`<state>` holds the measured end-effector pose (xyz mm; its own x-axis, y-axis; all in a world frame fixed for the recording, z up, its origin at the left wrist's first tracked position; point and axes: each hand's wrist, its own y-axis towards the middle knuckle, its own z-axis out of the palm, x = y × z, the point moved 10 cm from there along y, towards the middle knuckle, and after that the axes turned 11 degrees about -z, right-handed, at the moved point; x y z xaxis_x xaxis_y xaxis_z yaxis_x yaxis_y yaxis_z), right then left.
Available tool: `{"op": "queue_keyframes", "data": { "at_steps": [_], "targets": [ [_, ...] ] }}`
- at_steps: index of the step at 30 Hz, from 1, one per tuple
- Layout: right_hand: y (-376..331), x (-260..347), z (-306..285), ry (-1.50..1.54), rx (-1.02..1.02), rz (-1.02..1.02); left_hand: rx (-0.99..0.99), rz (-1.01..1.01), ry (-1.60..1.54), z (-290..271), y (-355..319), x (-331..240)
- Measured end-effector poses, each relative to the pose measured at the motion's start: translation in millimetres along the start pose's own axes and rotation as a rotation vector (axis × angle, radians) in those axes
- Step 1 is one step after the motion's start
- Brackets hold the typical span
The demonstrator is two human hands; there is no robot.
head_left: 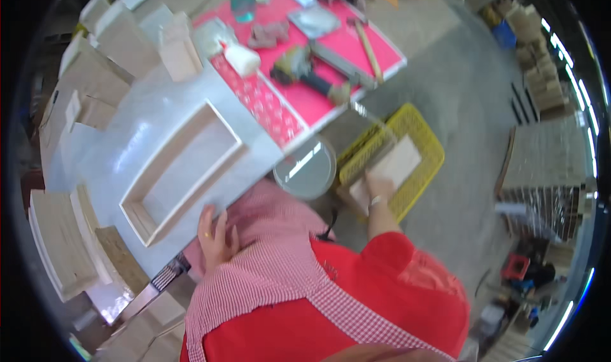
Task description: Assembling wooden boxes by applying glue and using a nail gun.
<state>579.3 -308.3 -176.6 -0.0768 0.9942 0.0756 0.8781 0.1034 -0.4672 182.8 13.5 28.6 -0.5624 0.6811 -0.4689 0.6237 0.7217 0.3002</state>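
My red top and checked apron [280, 279] hide both my forearms near the body, and the whole picture is blurred, so fine detail at my fingertips is hard to read. My right hand [379, 187] reaches down into the yellow basket [425, 147] on the floor and lies on a pale board [393, 168] there; its fingers look closed on the board's near end, though I cannot tell how firmly. My left hand [215, 235] rests at the near edge of the white table [127, 152], fingers bent, just beside the open wooden frame [181, 171] but not grasping it as far as I can see. A round clear lid [305, 168] sits between table and basket. The grey floor beyond the basket is open; wood blocks [121, 37] crowd the table's far side.
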Motion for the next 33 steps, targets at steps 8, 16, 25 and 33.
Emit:
{"op": "queue_keyframes", "data": {
  "at_steps": [8, 16, 25, 33],
  "targets": [
    [-26, -43, -2, 0.289, -0.199, 0.397, -0.036, -0.066, -0.059, -10, -2, 0],
    [-33, -41, -113, 0.410, -0.598, 0.170, -0.115, -0.065, -0.120, -25, -9, 9],
    [-121, 266, -286, 0.523, -0.442, -1.256, -0.423, -0.428, -0.007, -117, -69, 81],
    [-339, 433, -181, -0.137, 0.076, -2.167, -0.537, -0.747, -0.074, -155, -79, 133]
  ]
}}
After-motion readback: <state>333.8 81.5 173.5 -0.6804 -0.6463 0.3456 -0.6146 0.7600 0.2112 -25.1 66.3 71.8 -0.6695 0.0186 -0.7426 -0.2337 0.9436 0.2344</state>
